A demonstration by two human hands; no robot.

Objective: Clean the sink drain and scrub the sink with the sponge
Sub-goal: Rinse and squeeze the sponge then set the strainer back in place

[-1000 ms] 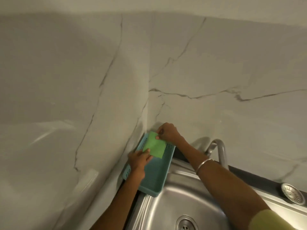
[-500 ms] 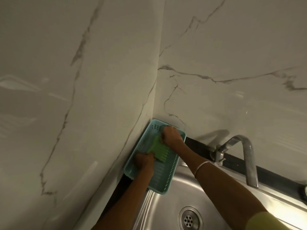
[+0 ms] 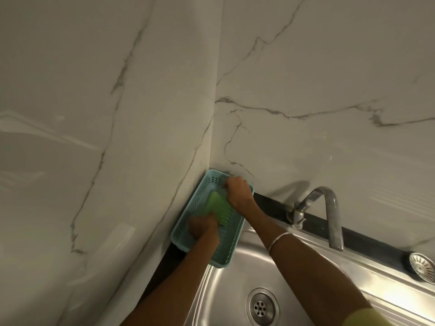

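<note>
A green sponge [image 3: 217, 207] lies inside a teal perforated basket [image 3: 200, 201] in the wall corner at the sink's far left. My left hand [image 3: 202, 228] presses on the sponge's near end, fingers closed on it. My right hand [image 3: 237, 191] rests on its far end, inside the basket near the back rim. Below them the steel sink [image 3: 235, 283] shows its round drain [image 3: 260, 308] with a small perforated centre.
A curved steel tap [image 3: 329, 212] stands at the sink's back edge to the right. A round metal strainer [image 3: 421, 267] lies on the ledge at the far right. Marble walls meet in the corner right behind the basket.
The green sponge has gone from held up above the basket to lying down inside it under both hands. The view has tilted down, showing more of the sink and drain.
</note>
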